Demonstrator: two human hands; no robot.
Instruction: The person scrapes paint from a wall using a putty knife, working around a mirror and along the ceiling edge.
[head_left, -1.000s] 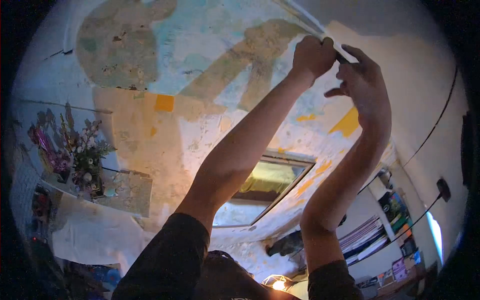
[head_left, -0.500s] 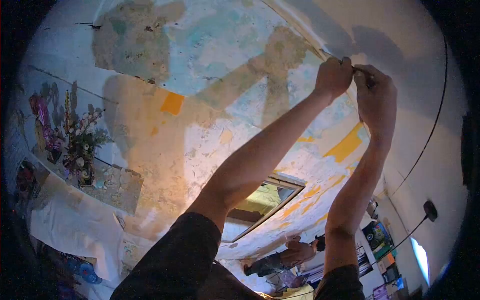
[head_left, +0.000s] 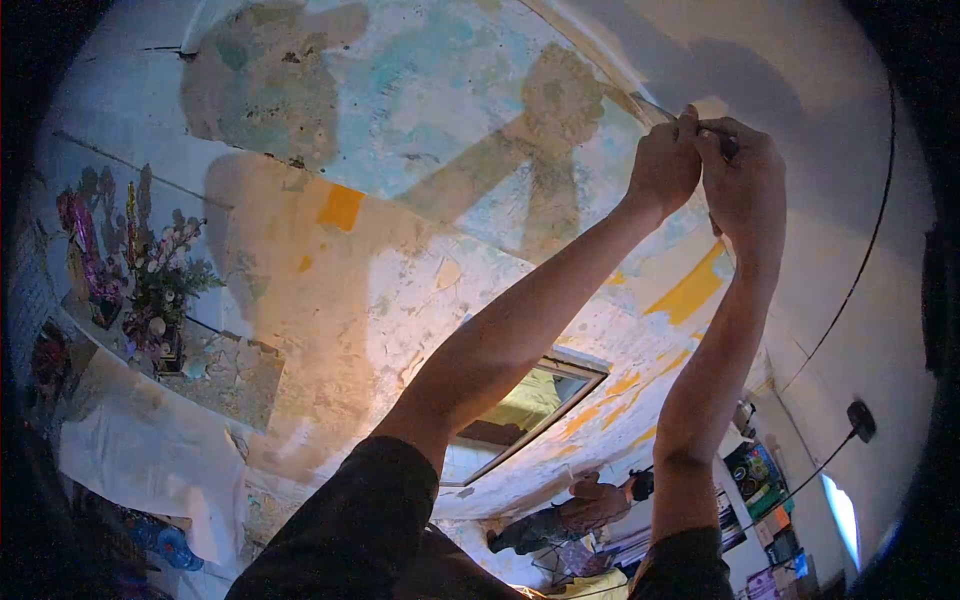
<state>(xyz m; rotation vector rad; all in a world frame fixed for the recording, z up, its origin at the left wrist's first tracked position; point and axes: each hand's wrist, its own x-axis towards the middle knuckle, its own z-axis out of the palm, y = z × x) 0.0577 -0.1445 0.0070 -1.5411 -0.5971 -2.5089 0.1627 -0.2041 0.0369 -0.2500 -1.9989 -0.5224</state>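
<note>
Both my arms reach up to the seam where the patchy blue and cream wall meets the plain ceiling. My left hand is closed near the seam, its fingers pinched on a thin dark strip or cable. Close against it, my right hand is also closed, with curled fingers around something small and dark that I cannot make out. The fingertips of the two hands nearly touch.
Flowers in a pot stand on a shelf at the left. A framed opening lies below my arms. Farther down, another person is near cluttered shelves. A black cord and a dark round fixture hang at the right.
My hands have shifted slightly left, and their fingertips have changed position. More of the thin dark strip shows beside my left hand.
</note>
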